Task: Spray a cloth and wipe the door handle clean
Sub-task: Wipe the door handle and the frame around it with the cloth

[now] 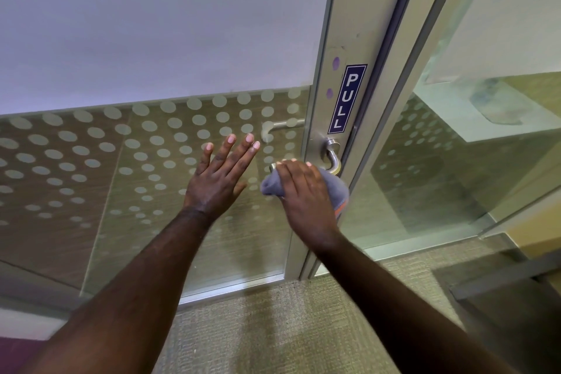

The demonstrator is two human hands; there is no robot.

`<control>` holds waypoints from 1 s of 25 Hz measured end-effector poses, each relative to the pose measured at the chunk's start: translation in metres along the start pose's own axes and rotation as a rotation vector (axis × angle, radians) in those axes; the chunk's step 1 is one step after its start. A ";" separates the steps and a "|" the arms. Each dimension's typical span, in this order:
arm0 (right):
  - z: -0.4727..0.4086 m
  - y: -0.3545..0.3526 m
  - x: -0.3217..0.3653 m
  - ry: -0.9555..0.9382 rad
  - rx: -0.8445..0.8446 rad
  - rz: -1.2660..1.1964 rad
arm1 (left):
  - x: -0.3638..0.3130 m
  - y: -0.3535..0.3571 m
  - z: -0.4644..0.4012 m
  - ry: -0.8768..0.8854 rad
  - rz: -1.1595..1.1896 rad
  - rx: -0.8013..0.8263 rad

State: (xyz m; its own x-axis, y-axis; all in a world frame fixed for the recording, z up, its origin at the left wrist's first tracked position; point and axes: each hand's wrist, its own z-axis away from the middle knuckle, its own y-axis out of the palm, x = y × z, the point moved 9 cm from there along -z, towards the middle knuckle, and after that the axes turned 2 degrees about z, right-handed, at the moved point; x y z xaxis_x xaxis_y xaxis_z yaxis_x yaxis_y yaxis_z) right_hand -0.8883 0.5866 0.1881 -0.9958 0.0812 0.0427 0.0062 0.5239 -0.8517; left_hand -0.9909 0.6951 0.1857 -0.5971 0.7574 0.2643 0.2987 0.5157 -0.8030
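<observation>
Right grip (303, 191) clutching cloth (337, 191) over door handle (332, 158); left grip (221, 173) spread

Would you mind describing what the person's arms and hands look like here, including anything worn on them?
Both forearms are bare right down to the frame's edge: no sleeves, gloves, watch, rings or bracelets show. The left hand and the right hand have short, unpainted fingernails. No markings or tattoos are visible on either arm.
</observation>
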 end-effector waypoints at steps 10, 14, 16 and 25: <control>0.000 -0.025 -0.087 -0.310 0.091 0.050 | -0.002 -0.005 0.000 0.008 -0.011 -0.023; 0.002 -0.023 -0.092 -0.286 0.099 0.024 | -0.004 -0.005 0.001 0.007 -0.019 -0.016; 0.005 -0.021 -0.088 -0.205 0.084 0.000 | -0.005 -0.006 0.001 0.009 -0.021 -0.016; 0.010 -0.016 -0.038 0.168 0.084 -0.050 | -0.005 -0.007 0.000 -0.004 0.022 -0.019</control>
State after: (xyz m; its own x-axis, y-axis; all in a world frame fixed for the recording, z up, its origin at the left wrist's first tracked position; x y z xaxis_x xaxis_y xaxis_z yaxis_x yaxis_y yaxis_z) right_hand -0.8514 0.5664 0.1948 -0.9653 0.2013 0.1663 -0.0571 0.4589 -0.8866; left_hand -0.9896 0.6880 0.1899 -0.5928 0.7673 0.2447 0.3261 0.5065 -0.7982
